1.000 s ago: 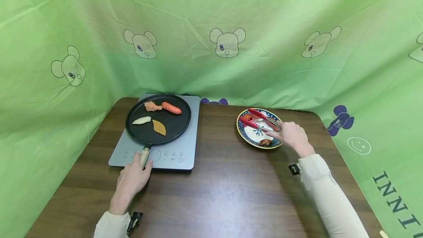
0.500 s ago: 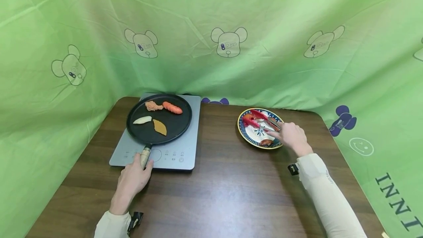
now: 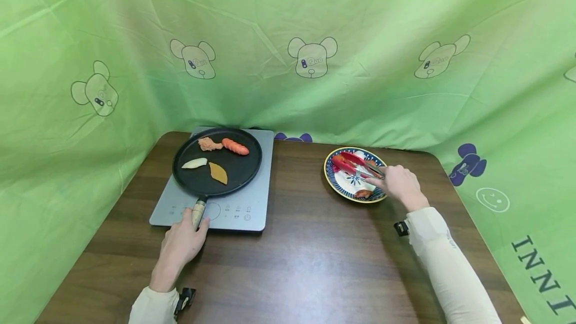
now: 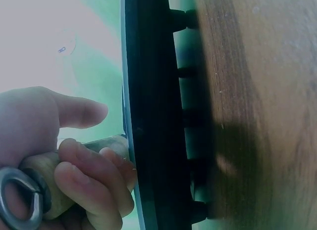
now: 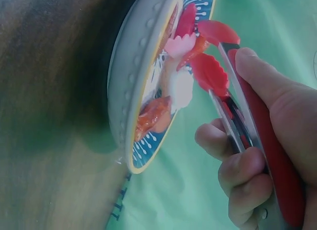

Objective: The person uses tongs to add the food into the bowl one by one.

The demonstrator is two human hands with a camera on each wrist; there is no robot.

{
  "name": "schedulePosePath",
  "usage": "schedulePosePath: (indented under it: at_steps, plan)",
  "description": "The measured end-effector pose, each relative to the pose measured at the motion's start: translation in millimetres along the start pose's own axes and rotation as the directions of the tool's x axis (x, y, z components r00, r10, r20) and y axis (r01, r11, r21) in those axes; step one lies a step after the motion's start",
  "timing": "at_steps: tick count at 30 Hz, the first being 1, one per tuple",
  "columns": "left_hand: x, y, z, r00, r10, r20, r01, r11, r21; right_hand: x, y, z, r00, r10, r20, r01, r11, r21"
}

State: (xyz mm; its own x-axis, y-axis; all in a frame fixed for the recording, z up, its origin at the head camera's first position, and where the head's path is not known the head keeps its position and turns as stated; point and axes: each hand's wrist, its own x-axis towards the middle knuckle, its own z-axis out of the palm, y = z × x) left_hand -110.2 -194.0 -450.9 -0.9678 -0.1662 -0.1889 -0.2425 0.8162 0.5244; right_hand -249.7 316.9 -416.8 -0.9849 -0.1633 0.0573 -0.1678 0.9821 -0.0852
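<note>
My left hand (image 3: pixel 182 239) grips the wooden handle (image 3: pixel 198 212) of a flat black frying pan (image 3: pixel 240 179). In the pan lie a red scored sausage (image 3: pixel 235 146), a pinkish crumbly piece (image 3: pixel 209 144), a pale wedge (image 3: pixel 194 163) and a brown leaf-shaped piece (image 3: pixel 218 173). My right hand (image 3: pixel 402 184) holds red-tipped tongs (image 5: pixel 270 156) over a blue-patterned plate (image 3: pixel 335 186). The tongs' tips stand around an orange-red food piece (image 5: pixel 194 51); whether they pinch it firmly, I cannot tell. A glazed brown piece (image 5: pixel 153 116) and a white one (image 5: pixel 181 89) also lie on the plate.
Beneath the pan is a grey induction cooker (image 3: pixel 256 204) with touch controls at its front. Both it and the plate stand on a dark wooden table (image 3: pixel 297 254). A green printed curtain (image 3: pixel 252 89) hangs behind and along the sides.
The tongs' red tips have come closer together over the plate and shifted slightly to the right. My left hand and the pan have kept their places.
</note>
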Motion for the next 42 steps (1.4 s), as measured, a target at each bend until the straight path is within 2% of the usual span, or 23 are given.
schedulePosePath:
  at_steps: [8,15,29,42]
  plan:
    - [-0.3,-0.8,1.5,1.000,0.005,-0.010,-0.005,1.000,0.003,2.3,0.2,-4.8,0.998,-0.011,0.054,0.012,1.000,-0.015]
    - [0.1,-1.7,2.1,1.000,0.010,-0.008,-0.010,1.000,0.004,-1.2,0.1,-3.4,0.999,-0.037,0.017,0.038,0.999,-0.030]
    - [-0.5,-2.6,0.5,0.999,0.038,-0.025,-0.037,0.999,0.009,-15.1,7.1,1.5,1.000,-0.006,-0.018,0.008,0.993,0.118]
    - [-0.6,-2.0,-0.1,0.999,0.039,-0.024,-0.039,0.999,0.004,-34.0,11.0,-0.9,0.991,0.079,-0.107,-0.048,0.962,0.270]
